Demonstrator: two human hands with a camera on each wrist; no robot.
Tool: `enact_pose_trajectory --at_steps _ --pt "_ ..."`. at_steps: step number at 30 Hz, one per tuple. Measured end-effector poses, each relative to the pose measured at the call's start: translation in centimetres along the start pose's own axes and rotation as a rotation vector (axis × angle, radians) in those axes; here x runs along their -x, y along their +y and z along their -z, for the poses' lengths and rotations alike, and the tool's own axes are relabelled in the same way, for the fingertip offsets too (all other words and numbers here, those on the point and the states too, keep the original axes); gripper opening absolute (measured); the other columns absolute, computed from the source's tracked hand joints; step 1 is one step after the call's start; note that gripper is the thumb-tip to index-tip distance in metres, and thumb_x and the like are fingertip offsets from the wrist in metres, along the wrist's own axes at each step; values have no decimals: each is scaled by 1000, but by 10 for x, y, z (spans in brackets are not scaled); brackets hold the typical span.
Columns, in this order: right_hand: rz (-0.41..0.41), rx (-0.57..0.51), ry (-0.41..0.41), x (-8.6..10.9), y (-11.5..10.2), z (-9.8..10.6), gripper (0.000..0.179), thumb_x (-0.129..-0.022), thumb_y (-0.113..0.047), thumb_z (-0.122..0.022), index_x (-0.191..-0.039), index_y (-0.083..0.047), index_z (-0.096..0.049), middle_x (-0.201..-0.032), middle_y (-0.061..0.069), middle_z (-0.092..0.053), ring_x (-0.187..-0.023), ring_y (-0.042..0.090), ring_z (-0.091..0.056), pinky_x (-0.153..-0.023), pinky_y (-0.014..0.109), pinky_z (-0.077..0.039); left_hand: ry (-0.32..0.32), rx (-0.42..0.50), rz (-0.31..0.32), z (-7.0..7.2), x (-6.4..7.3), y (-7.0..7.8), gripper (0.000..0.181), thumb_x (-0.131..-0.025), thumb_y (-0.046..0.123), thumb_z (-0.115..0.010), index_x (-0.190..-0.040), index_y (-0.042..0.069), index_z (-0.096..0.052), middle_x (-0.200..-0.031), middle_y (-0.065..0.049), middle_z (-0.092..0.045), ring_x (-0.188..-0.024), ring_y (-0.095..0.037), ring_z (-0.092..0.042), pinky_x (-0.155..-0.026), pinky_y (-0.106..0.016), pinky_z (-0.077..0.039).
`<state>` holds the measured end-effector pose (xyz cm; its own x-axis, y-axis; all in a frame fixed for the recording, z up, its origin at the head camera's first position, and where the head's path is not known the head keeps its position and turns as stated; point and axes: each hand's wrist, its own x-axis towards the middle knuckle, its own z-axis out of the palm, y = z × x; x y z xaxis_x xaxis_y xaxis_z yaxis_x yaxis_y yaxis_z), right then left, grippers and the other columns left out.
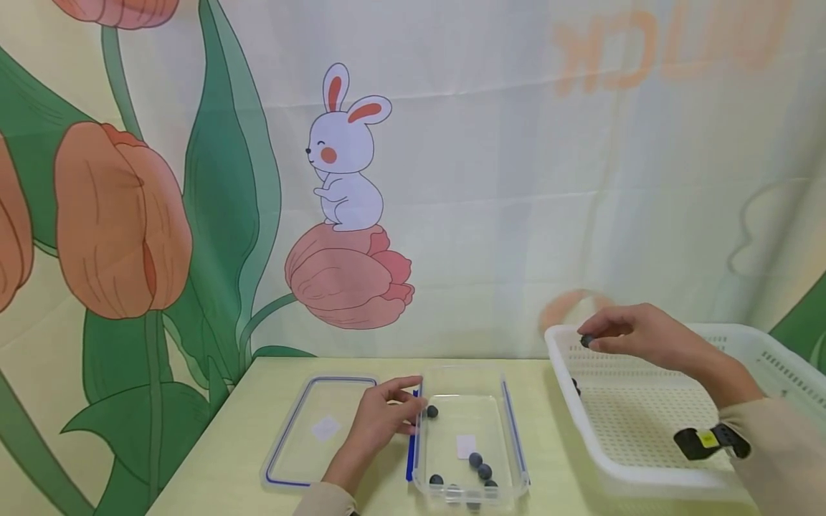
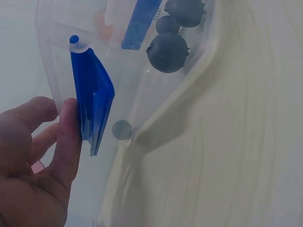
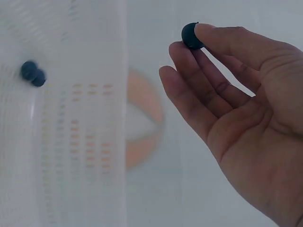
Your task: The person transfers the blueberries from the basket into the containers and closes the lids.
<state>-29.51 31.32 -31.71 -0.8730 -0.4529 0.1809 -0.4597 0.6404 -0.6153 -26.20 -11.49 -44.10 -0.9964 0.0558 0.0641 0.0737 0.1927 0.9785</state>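
My right hand (image 1: 629, 333) pinches a blueberry (image 3: 191, 36) between thumb and fingertips, above the far left rim of a white perforated basket (image 1: 584, 423). Inside that basket, two more blueberries (image 3: 33, 73) lie close together. At the left wall of a clear plastic container (image 1: 493, 430), my left hand (image 1: 381, 416) grips the side by an unfastened blue latch (image 2: 92, 97). Several blueberries rest in the container, mostly toward its near end; one blueberry (image 1: 432, 411) sits by the left wall near my fingertips.
A clear lid with a blue seal (image 1: 284, 430) lies flat on the pale yellow table (image 1: 219, 444), left of the container. Behind the table hangs a printed curtain (image 1: 464, 215) with tulips and a rabbit.
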Motion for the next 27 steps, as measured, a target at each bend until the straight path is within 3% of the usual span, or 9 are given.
enact_pose_trajectory --at_steps 7,12,19,27 --pt "42 -41 87 12 -29 -1 21 -101 -15 -76 -121 -8 -75 -108 0 -77 -96 12 -73 -82 24 -60 0 -4 -1 0 -1 -1 46 -94 10 -81 -138 4 -70 -101 -11 -65 -77 -18 -72 -65 -32 -66" --pt "70 -104 122 21 -46 -9 21 -101 -15 -75 -122 -10 -74 -112 2 -76 -98 15 -74 -82 26 -62 -2 -4 0 0 -1 0 46 -94 10 -81 -138 4 -70 -101 -11 -64 -77 -18 -72 -65 -32 -66" --pt "112 -194 116 32 -58 -24 24 -102 -11 -73 -126 -6 -72 -115 6 -76 -100 15 -75 -83 30 -64 0 -6 3 -1 0 0 47 -94 10 -81 -139 4 -70 -101 -11 -65 -77 -18 -72 -65 -32 -66" --pt "171 -212 108 36 -66 -39 21 -101 -6 -73 -122 -8 -73 -111 7 -77 -97 15 -75 -80 27 -64 1 -10 8 -1 0 1 47 -94 10 -81 -139 4 -70 -102 -11 -64 -77 -18 -71 -66 -33 -66"
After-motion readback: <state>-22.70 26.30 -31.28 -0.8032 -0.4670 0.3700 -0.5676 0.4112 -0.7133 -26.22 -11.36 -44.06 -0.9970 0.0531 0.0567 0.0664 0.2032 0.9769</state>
